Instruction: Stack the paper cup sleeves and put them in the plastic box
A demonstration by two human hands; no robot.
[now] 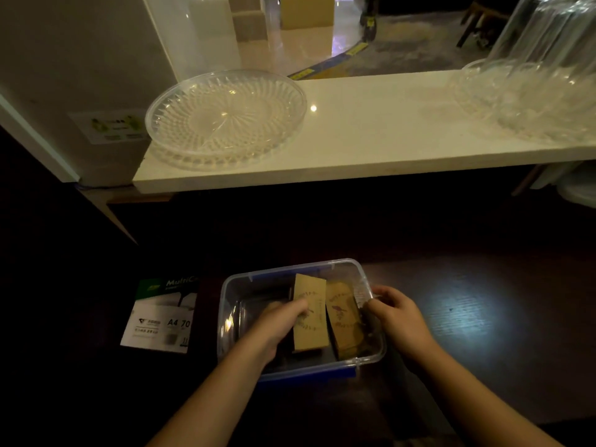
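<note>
A clear plastic box with a blue base stands on the dark table in front of me. Inside it are brown paper cup sleeves: one stack stands on edge in the middle, another sleeve leans to its right against the box wall. My left hand reaches into the box and its fingers press on the left face of the middle stack. My right hand is at the box's right rim, with its fingers curled over the edge.
A packet of A4 paper lies left of the box. Behind, a white counter carries a clear patterned dish at the left and stacked clear bowls at the right. The dark table stretches right of the box.
</note>
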